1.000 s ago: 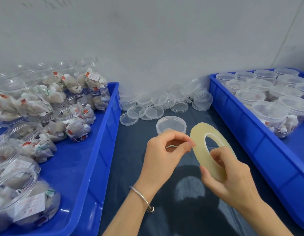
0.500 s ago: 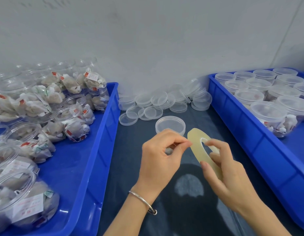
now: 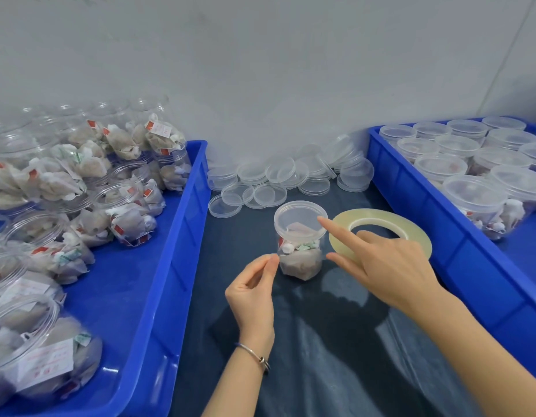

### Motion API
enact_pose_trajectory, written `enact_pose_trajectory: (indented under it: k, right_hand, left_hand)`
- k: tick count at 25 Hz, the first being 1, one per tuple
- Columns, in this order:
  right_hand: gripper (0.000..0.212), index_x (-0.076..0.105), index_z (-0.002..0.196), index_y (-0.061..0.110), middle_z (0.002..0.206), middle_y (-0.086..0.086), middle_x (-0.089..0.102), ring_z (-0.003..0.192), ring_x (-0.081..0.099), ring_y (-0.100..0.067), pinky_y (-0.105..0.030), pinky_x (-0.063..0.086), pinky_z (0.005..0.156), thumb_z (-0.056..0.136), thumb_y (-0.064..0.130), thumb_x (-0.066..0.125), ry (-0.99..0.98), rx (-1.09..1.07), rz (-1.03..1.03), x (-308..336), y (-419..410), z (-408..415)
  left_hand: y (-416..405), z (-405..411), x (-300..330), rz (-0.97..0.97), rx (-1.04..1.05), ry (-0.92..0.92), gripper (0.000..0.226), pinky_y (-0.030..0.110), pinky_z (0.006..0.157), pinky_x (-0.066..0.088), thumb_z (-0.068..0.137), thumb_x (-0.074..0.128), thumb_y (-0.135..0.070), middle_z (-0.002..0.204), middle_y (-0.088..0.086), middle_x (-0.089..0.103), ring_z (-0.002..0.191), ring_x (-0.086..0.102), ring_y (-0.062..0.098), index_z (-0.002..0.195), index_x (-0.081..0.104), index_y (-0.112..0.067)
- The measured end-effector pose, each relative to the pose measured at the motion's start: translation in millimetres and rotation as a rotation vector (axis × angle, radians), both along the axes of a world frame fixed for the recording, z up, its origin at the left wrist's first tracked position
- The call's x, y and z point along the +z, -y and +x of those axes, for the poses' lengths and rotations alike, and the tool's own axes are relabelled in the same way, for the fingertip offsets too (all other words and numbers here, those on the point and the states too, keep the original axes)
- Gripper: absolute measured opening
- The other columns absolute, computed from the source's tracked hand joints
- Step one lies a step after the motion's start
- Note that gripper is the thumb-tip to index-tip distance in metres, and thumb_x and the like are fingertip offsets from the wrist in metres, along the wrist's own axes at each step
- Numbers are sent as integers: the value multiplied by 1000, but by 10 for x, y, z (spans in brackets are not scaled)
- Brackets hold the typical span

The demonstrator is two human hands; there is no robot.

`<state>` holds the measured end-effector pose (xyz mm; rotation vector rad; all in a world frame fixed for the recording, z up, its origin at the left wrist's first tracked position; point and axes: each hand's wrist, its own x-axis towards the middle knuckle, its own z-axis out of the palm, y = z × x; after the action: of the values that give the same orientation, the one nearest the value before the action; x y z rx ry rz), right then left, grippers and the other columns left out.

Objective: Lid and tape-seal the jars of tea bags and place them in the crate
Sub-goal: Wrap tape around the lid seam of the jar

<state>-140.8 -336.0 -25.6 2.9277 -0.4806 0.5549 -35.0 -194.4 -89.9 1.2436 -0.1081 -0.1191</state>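
Tape roll [image 3: 381,219] near side hidden behind right hand [image 3: 390,269]. Left fingers [image 3: 268,264] pinch something too thin to make out, maybe a tape end. Left crate [image 3: 158,311] and right crate [image 3: 459,251] cut off by frame edges. Jar label [image 3: 45,364] print unreadable.

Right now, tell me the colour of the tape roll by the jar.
The tape roll is pale translucent yellow, clearest in the head view.

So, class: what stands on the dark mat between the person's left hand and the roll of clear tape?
In the head view, one lidded clear plastic jar of tea bags stands between the left hand and the tape roll.
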Motion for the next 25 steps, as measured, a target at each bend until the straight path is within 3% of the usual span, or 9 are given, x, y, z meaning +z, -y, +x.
enact_pose_trajectory:
  k: [3, 9, 15, 25]
  right_hand:
    - [58, 53, 135, 28, 53, 3, 32, 34, 18, -16, -16, 2, 40, 89, 59, 38, 6, 15, -89, 29, 73, 43]
    - [58, 54, 135, 29, 51, 4, 34, 33, 22, -18, -14, 2, 42, 85, 57, 41, 15, 13, -100, 57, 164, 77]
    - [64, 0, 144, 52, 67, 8, 45, 49, 44, -14, -24, 11, 39, 82, 69, 1, -79, -61, -122, -23, 225, 98]
    - [68, 1, 145, 53, 77, 10, 55, 61, 56, -12, -24, 28, 39, 80, 71, -3, -71, -31, 11, -131, 311, 182]
  left_hand:
    - [75, 65, 43, -61, -34, 44, 24, 8, 72, 49, 79, 71, 1, 90, -10, 75, 86, 69, 0, 74, 76, -22]
    - [148, 153, 9, -94, -115, 94, 16, 9, 74, 49, 81, 68, 4, 96, -10, 74, 91, 69, 2, 81, 75, -10]
    - [165, 184, -72, -116, -143, 83, 12, 9, 74, 49, 82, 67, 4, 97, -8, 74, 93, 68, 3, 83, 75, -5]
    - [199, 256, -106, -106, -128, 77, 12, 8, 74, 49, 81, 68, 4, 96, -10, 74, 92, 68, 1, 83, 75, -6]
